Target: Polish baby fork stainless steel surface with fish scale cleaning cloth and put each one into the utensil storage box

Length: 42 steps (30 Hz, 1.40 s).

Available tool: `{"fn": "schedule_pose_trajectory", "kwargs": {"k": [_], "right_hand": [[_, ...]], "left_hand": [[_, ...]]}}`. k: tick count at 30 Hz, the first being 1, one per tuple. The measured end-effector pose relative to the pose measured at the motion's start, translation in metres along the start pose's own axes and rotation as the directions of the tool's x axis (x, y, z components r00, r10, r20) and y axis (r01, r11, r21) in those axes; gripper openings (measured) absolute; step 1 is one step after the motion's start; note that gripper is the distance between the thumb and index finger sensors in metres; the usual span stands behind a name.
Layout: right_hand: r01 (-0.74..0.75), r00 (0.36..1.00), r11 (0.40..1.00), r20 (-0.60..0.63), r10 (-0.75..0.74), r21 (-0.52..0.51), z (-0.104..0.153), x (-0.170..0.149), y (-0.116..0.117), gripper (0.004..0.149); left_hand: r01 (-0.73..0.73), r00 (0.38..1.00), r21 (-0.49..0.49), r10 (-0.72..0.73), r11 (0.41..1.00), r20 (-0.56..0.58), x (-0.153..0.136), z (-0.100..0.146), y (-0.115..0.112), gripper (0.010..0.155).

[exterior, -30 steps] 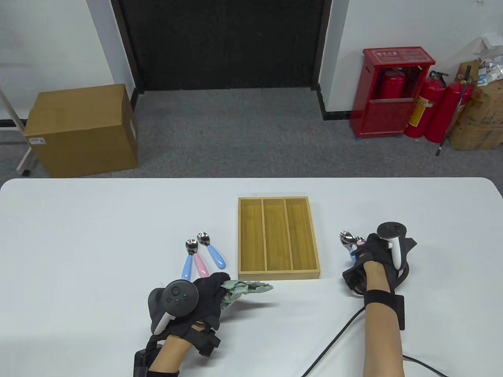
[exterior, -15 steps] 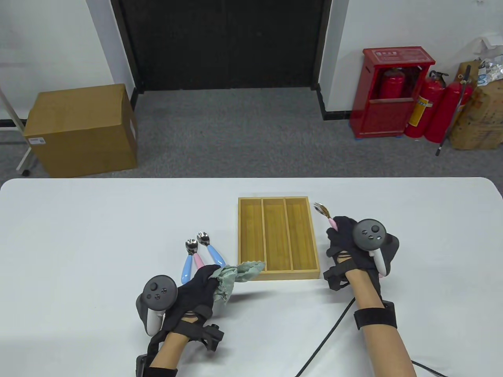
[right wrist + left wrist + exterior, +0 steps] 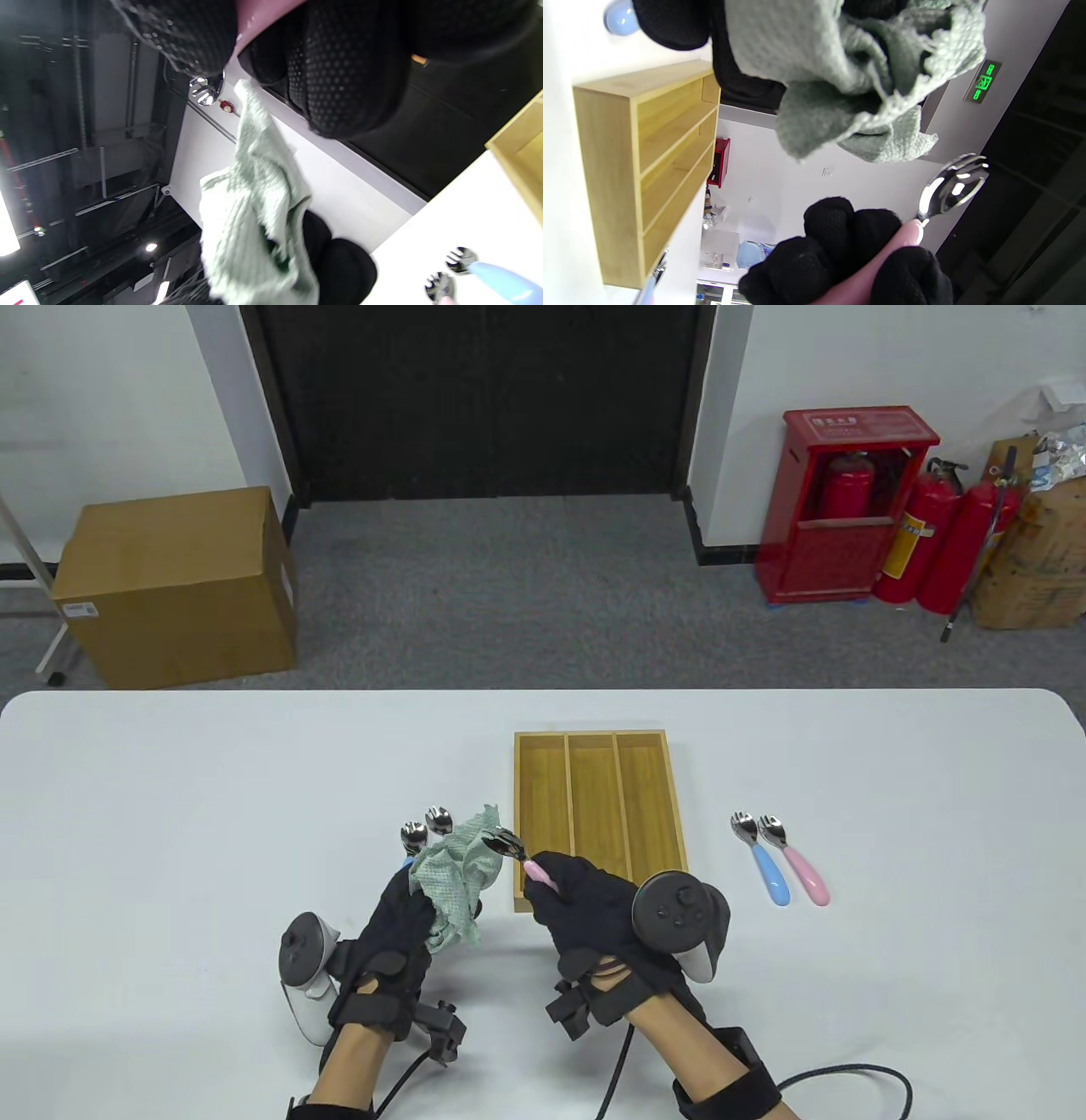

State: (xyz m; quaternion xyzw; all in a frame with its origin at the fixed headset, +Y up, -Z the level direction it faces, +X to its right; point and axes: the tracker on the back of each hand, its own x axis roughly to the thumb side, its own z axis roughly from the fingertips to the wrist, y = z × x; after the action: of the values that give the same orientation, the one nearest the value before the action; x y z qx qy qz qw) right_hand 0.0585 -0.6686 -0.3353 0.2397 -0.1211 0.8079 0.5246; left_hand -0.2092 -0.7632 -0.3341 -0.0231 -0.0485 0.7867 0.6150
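My left hand [image 3: 416, 891] grips a crumpled green fish scale cloth [image 3: 458, 872] in front of the wooden storage box [image 3: 598, 891]. My right hand [image 3: 547, 882] holds a pink-handled baby fork [image 3: 534, 869] by its handle, steel head [image 3: 502, 841] at the cloth's edge. In the left wrist view the fork head [image 3: 952, 186] hangs just below the cloth [image 3: 840, 63], a small gap between them. The right wrist view shows the pink handle [image 3: 263, 17] between my fingers [image 3: 348, 63], cloth [image 3: 254, 212] beyond. All three box compartments look bare.
Two forks, one blue-handled [image 3: 768, 869] and one pink-handled [image 3: 802, 872], lie right of the box. Left of it, fork heads [image 3: 413, 836] show, their handles mostly hidden behind the cloth and my left hand. Cables trail from both wrists toward the near edge.
My right hand lifted a pink-handled fork from the group on the right and carried it left across the box to the cloth. My left hand turned and raised the cloth.
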Motion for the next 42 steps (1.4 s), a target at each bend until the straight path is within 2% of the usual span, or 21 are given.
{"fn": "schedule_pose_trajectory", "kwargs": {"k": [2,5,8,10,12,14,19,22,26,33,36,39,42], "right_hand": [[0.002,1.000,0.998,-0.017,-0.001,0.064,0.003,0.002,0.008,0.044],[-0.063,0.996,0.993,-0.051,0.069,0.102,0.007,-0.005,0.018,0.044],[0.004,0.995,0.989,-0.103,0.011,0.148,0.010,-0.016,0.028,0.045],[0.090,0.987,0.981,-0.149,-0.064,0.174,0.012,-0.020,0.034,0.045],[0.090,0.986,0.976,-0.155,-0.059,0.196,0.014,-0.021,0.038,0.045],[0.086,0.988,0.971,-0.142,-0.055,0.223,0.016,-0.021,0.043,0.045],[0.183,0.975,0.943,-0.174,-0.138,0.277,0.017,-0.022,0.051,0.046],[0.170,0.979,0.940,-0.156,-0.128,0.297,0.016,-0.024,0.052,0.045],[0.170,0.980,0.940,-0.154,-0.129,0.297,0.017,-0.028,0.052,0.046],[0.134,0.984,0.939,-0.153,-0.089,0.317,0.016,-0.029,0.051,0.051],[0.094,0.992,0.942,-0.110,-0.061,0.323,0.014,-0.024,0.050,0.052],[0.075,0.995,0.947,-0.080,-0.052,0.311,0.011,-0.021,0.046,0.052],[0.045,0.998,0.955,-0.063,-0.028,0.292,0.010,-0.021,0.039,0.052]], "left_hand": [[-0.026,1.000,-0.031,0.026,0.999,0.005,0.001,0.000,-0.004,0.051],[-0.089,0.995,-0.117,0.093,0.989,0.025,0.001,-0.002,-0.010,0.051],[-0.120,0.990,-0.230,0.134,0.966,0.043,-0.001,-0.004,-0.020,0.053],[-0.114,0.990,-0.274,0.134,0.955,0.054,-0.002,-0.004,-0.026,0.060],[-0.113,0.990,-0.311,0.134,0.944,0.047,-0.002,-0.003,-0.031,0.072],[-0.086,0.994,-0.288,0.102,0.954,0.038,-0.003,-0.003,-0.033,0.072],[-0.099,0.994,-0.249,0.106,0.964,0.014,-0.003,-0.002,-0.030,0.056],[-0.051,0.998,-0.170,0.055,0.984,0.021,0.001,-0.001,-0.029,0.051],[0.022,0.998,-0.035,-0.020,0.999,0.053,0.007,0.001,-0.031,0.049],[0.086,0.994,0.111,-0.094,0.990,0.063,0.013,0.001,-0.013,0.049],[0.138,0.984,0.150,-0.152,0.979,0.087,0.017,0.002,-0.007,0.050],[0.157,0.980,0.120,-0.169,0.980,0.102,0.020,-0.001,-0.006,0.051],[0.155,0.979,0.008,-0.154,0.988,0.133,0.025,-0.004,-0.010,0.052]]}}
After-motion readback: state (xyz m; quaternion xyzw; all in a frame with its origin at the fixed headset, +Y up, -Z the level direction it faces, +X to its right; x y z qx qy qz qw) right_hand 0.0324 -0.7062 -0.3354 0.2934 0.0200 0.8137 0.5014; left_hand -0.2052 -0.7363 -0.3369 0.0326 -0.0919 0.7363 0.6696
